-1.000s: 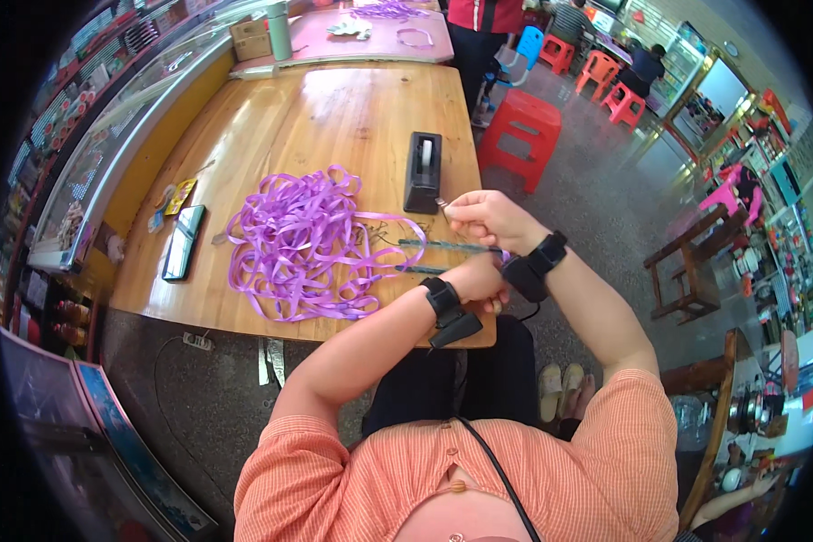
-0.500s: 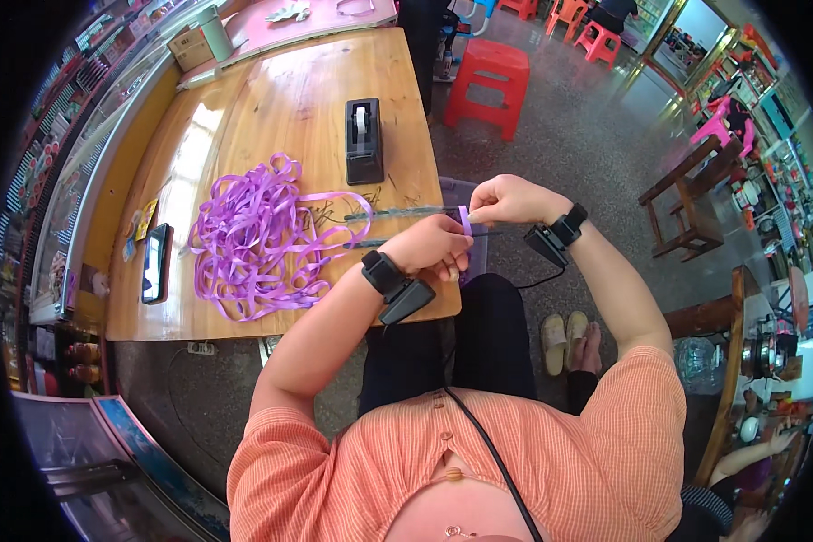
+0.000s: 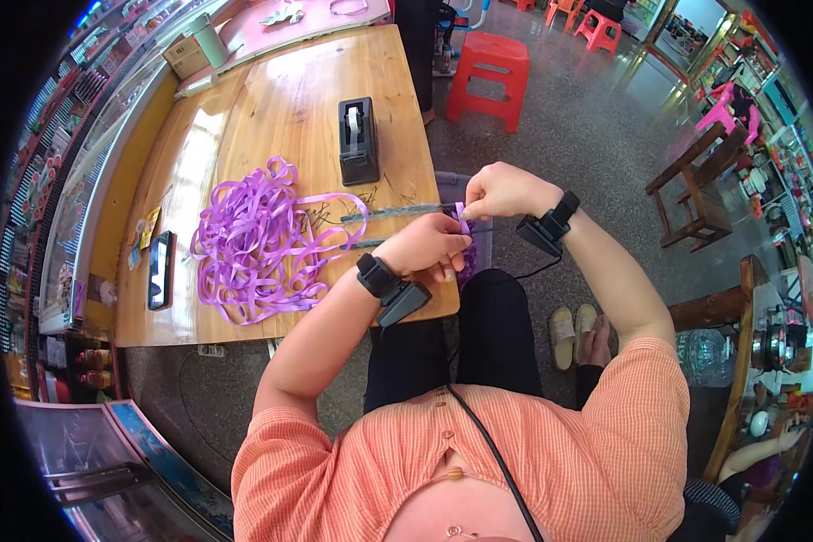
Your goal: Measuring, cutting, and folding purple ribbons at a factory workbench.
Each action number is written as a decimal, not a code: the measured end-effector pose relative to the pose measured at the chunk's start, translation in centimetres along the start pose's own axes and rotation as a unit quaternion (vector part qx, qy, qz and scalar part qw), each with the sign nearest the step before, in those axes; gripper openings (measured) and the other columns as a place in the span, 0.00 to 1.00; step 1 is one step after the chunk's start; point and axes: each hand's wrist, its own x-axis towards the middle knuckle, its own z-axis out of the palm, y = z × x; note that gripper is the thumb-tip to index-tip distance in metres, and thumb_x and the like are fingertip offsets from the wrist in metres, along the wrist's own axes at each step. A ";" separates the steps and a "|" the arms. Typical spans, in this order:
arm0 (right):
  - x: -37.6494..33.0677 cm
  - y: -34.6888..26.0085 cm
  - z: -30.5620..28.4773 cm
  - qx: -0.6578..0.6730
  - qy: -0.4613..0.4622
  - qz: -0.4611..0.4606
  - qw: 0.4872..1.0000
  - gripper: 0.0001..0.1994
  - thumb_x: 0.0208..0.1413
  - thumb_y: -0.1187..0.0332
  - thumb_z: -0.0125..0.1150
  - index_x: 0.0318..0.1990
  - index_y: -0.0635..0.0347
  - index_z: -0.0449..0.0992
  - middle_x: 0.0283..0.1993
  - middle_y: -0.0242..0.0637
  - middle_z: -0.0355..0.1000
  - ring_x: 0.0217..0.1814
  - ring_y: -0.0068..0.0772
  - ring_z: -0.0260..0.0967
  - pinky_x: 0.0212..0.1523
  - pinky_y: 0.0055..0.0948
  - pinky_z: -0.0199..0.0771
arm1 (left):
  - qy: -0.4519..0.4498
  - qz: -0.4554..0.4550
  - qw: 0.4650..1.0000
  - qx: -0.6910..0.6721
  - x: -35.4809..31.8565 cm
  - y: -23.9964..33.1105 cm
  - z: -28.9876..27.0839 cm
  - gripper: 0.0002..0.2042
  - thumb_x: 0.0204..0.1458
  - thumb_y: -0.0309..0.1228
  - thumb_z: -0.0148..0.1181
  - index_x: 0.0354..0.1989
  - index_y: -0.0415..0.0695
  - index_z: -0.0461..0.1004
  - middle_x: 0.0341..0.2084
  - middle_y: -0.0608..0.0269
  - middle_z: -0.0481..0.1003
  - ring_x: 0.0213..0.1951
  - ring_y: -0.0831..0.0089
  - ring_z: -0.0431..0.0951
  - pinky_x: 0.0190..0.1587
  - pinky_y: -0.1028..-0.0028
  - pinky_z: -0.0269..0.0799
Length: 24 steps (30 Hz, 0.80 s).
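A long wooden table (image 3: 280,108) carries a loose heap of purple ribbon (image 3: 253,239), a black tape dispenser (image 3: 357,140) behind it. At the table's near right corner, the left hand (image 3: 429,248) and right hand (image 3: 501,190) pinch a short purple ribbon strip (image 3: 462,217) between their fingers, its long axis running away from the person.

Speckled floor (image 3: 551,154), red stool (image 3: 486,74)

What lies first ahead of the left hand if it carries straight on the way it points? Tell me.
The left hand points toward the right hand, so it would likely meet that first, at the purple ribbon pinched between them; depth is unclear.
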 end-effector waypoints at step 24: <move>-0.6 0.3 2.1 -0.100 0.101 -0.149 0.979 0.09 0.51 0.64 0.60 0.36 0.48 0.86 0.40 0.37 0.76 0.41 0.44 0.75 0.42 0.38 0.76 | 0.007 0.004 0.999 0.045 0.0 -0.1 0.1 0.10 0.63 0.36 0.57 0.43 0.40 0.74 0.21 0.66 0.77 0.14 0.80 0.72 0.14 0.80 0.67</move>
